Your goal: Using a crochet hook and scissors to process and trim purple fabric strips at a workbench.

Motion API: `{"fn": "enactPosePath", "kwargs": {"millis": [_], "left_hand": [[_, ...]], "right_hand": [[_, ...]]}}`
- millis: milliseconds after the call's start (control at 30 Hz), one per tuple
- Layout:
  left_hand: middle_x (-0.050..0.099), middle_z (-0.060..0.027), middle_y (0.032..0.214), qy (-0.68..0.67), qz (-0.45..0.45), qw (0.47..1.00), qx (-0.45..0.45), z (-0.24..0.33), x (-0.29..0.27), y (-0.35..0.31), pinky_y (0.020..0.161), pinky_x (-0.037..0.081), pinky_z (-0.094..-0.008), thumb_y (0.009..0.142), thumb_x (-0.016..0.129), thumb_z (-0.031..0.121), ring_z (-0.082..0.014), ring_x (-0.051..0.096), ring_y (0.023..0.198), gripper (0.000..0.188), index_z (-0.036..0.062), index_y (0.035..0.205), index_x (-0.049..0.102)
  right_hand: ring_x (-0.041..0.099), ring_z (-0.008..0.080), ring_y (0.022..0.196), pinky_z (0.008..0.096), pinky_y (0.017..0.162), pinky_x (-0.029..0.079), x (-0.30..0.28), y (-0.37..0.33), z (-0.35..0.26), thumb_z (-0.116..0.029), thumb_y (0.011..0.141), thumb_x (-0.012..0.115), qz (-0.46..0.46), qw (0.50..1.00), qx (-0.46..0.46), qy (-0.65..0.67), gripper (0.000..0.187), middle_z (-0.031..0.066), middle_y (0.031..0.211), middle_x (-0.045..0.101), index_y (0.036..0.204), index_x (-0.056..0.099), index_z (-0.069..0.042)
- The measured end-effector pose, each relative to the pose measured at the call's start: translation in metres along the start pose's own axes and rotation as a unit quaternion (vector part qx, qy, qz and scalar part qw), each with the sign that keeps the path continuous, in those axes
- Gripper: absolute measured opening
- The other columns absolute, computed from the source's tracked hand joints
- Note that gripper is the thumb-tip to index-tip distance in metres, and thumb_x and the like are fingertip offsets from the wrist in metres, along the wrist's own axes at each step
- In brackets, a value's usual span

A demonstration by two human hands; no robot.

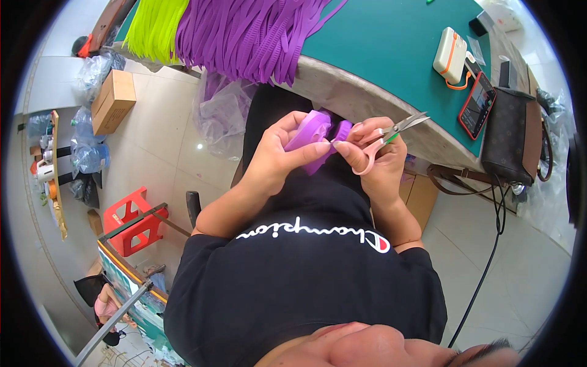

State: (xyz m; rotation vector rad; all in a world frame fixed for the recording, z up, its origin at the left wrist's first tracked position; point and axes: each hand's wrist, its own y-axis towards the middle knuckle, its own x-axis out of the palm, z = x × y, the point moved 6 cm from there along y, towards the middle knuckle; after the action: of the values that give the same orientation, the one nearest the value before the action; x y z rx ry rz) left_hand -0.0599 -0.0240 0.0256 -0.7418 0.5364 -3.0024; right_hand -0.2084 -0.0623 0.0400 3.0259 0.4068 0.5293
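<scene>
Both my hands are raised in front of my body, close together. My left hand (278,147) is closed around a purple rubbery strap (310,137), its thumb pressed along the near side. In my right hand (379,153) are scissors with pink handles (370,158), looped over the fingers. Their blades point away to the upper right and stand apart. The right thumb and fingertips also pinch the ribbed end of the purple strap, meeting the left thumb tip. Part of the strap is hidden behind the fingers.
A green-topped table (367,49) bears a heap of purple straps (244,37) and yellow-green straps (156,27). Toward its right end lie a power bank (449,55) and a phone (477,105), beside a dark handbag (513,134). A red stool (131,220) stands at left.
</scene>
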Motion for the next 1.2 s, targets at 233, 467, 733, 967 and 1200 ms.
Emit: {"fn": "enactPosePath", "kwargs": {"millis": [233, 467, 733, 967, 1200], "left_hand": [[0.067, -0.0099, 0.096, -0.164, 0.052, 0.984, -0.047, -0.014, -0.023, 0.007, 0.077, 0.054, -0.0321, 0.083, 0.071, 0.01, -0.0183, 0.066, 0.084, 0.03, 0.0045, 0.107, 0.055], [0.067, -0.008, 0.096, -0.3, 0.167, 0.939, 0.028, -0.018, -0.072, 0.022, 0.081, 0.055, -0.0343, 0.086, 0.068, 0.012, -0.0176, 0.066, 0.085, 0.021, 0.004, 0.104, 0.06], [0.069, -0.0101, 0.098, -0.352, 0.246, 0.883, 0.186, 0.029, -0.202, 0.009, 0.084, 0.056, -0.0324, 0.084, 0.067, 0.007, -0.0186, 0.067, 0.09, 0.023, 0.0018, 0.106, 0.063], [0.064, -0.0122, 0.113, -0.378, 0.187, 0.857, 0.296, 0.082, -0.28, -0.038, 0.087, 0.056, -0.0319, 0.087, 0.061, 0.002, -0.0186, 0.064, 0.097, 0.031, -0.0005, 0.118, 0.058], [0.065, -0.0123, 0.111, -0.459, 0.09, 0.808, 0.359, 0.129, -0.277, -0.09, 0.087, 0.056, -0.0345, 0.089, 0.058, 0.002, -0.0218, 0.064, 0.099, 0.027, -0.0004, 0.116, 0.059]], "right_hand": [[0.064, 0.0186, 0.066, 0.0301, 0.065, 0.051, 0.009, -0.011, 0.006, -0.002, 0.07, 0.08, -0.136, 0.987, -0.017, 0.079, 0.042, 0.0091, 0.07, 0.061, 0.093, 0.046, -0.005], [0.06, 0.0174, 0.055, 0.0236, 0.052, 0.047, 0.001, -0.019, -0.01, -0.009, 0.063, 0.085, -0.13, 0.965, 0.041, 0.226, 0.049, 0.0054, 0.061, 0.056, 0.089, 0.044, -0.009], [0.044, 0.0063, 0.049, 0.0205, 0.044, 0.033, -0.048, -0.005, -0.078, -0.013, 0.082, 0.07, -0.165, 0.884, -0.056, 0.434, 0.026, -0.0036, 0.06, 0.056, 0.087, 0.045, -0.017], [0.036, 0.0013, 0.042, 0.0159, 0.036, 0.021, -0.091, 0.021, -0.142, 0.014, 0.064, 0.07, -0.192, 0.798, -0.107, 0.561, 0.041, 0.0015, 0.067, 0.063, 0.087, 0.047, -0.011], [0.03, -0.0019, 0.042, 0.0142, 0.035, 0.017, -0.105, 0.027, -0.162, 0.018, 0.061, 0.068, -0.136, 0.816, -0.148, 0.543, 0.041, 0.0011, 0.069, 0.059, 0.084, 0.047, -0.008]]}}
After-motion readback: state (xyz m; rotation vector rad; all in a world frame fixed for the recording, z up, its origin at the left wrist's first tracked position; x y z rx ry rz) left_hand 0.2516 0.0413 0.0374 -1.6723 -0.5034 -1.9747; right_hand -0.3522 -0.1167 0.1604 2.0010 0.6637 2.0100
